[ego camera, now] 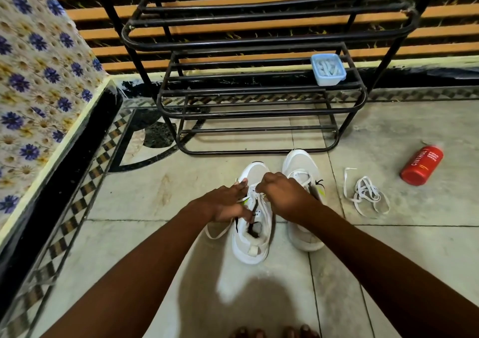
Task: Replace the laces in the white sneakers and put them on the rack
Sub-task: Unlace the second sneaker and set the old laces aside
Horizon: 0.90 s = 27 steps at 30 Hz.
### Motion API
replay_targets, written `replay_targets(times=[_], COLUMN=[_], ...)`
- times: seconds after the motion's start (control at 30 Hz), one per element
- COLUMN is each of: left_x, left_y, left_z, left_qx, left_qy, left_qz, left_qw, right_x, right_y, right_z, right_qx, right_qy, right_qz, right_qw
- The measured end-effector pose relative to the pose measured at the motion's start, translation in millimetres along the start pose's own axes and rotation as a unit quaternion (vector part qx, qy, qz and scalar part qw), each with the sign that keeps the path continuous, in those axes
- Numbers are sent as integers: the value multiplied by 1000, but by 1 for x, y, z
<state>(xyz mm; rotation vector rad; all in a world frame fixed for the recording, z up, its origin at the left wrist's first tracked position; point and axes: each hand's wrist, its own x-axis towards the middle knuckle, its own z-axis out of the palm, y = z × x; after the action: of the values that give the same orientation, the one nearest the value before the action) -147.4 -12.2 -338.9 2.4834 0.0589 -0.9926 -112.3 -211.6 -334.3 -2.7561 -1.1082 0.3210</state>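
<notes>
I see both hands on the near sneaker, just before the rack: left hand and right hand, fingers curled pinching its lace. A slipped end could unthread or skip an eyelet.

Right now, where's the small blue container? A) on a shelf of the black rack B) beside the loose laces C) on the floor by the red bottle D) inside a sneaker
A: the blue container sits on a middle shelf of the black rack, at its right end.
</notes>
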Motion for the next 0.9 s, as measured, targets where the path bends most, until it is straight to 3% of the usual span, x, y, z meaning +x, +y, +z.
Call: replay_targets(times=[0.2, 0.37, 0.53, 0.7, 0.9], left_x=[-3, 1, 2, 1, 3], left_y=[-4, -8, -11, -12, -12], left_z=[5, 10, 13, 19, 45], left_qx=[-17, -31, -58, -55, 42], left_qy=[21, 36, 48, 69, 184], left_qz=[6, 8, 14, 25, 68], left_qw=[1000, 999, 997, 996, 980], right_x=[10, 6, 2, 3, 7], right_y=[-9, -8, 0, -3, 11], right_z=[-10, -6, 4, 1, 9], right_qx=[-136, -170, -98, -55, 35], right_qy=[-19, 53, 118, 59, 45], right_qz=[17, -7, -57, -50, -46], right_qw=[990, 984, 986, 995, 997])
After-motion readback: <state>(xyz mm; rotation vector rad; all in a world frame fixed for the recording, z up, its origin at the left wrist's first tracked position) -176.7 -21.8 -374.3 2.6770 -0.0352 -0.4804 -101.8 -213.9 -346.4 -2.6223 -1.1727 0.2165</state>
